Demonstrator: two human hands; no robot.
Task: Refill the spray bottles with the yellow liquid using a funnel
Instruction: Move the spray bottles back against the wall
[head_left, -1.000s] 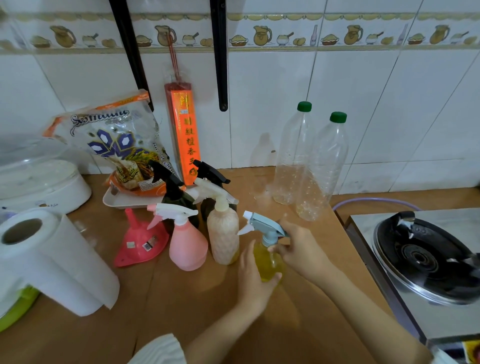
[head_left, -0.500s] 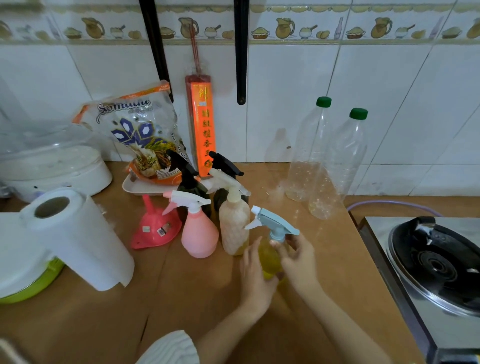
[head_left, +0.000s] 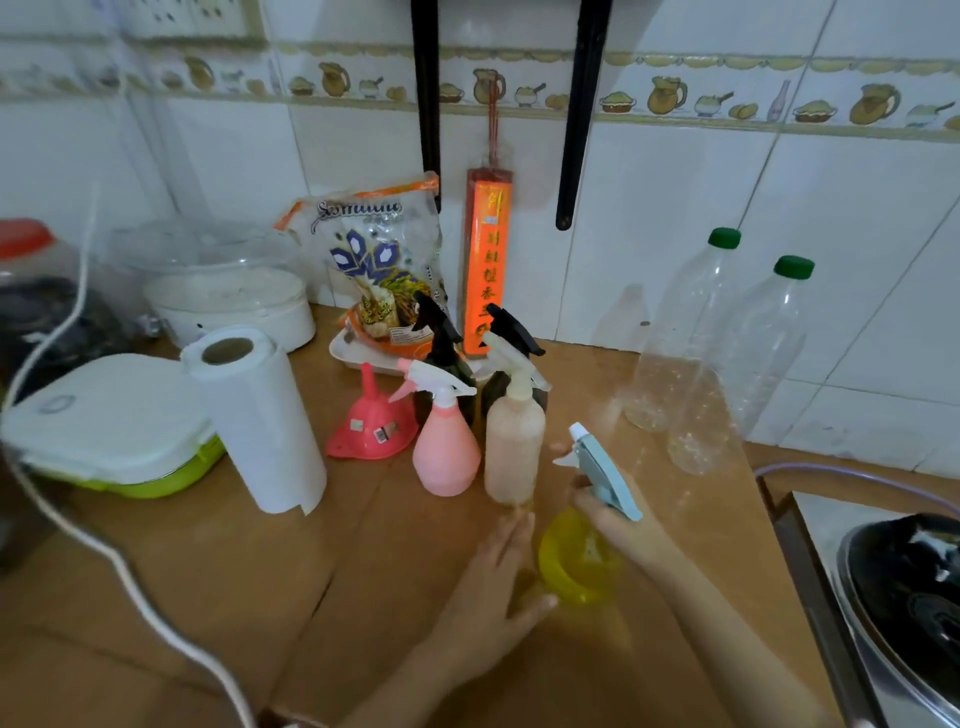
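So the small round yellow spray bottle (head_left: 576, 564) with the pale blue trigger head (head_left: 602, 475) isn't standing straight like it was a second ago. It's tipped over now, nozzle leaning back toward the tall cream spray bottle (head_left: 514, 441). The right hand (head_left: 618, 525) has its fingers wrapped round the neck just under the trigger head. The left hand (head_left: 488, 587) has come off the bottle's belly and sits flat beside it, fingers straight, gripping nothing.

My guess is this one's topped up and capped, since it's already full of yellow, and it's getting moved out of the way. That'd leave the others in the cluster to do.

The red plastic funnel (head_left: 371, 423) sits upside down on the far side of the pink spray bottle (head_left: 444, 452) from the yellow one, nobody touching it.

Room-wise it's okay. There's bare brown countertop (head_left: 363, 597) on the near side of the yellow bottle. The steel gas stove (head_left: 883, 597) edges in close on its right, and the cream bottle stands just behind it, so tipping further back could knock that one.
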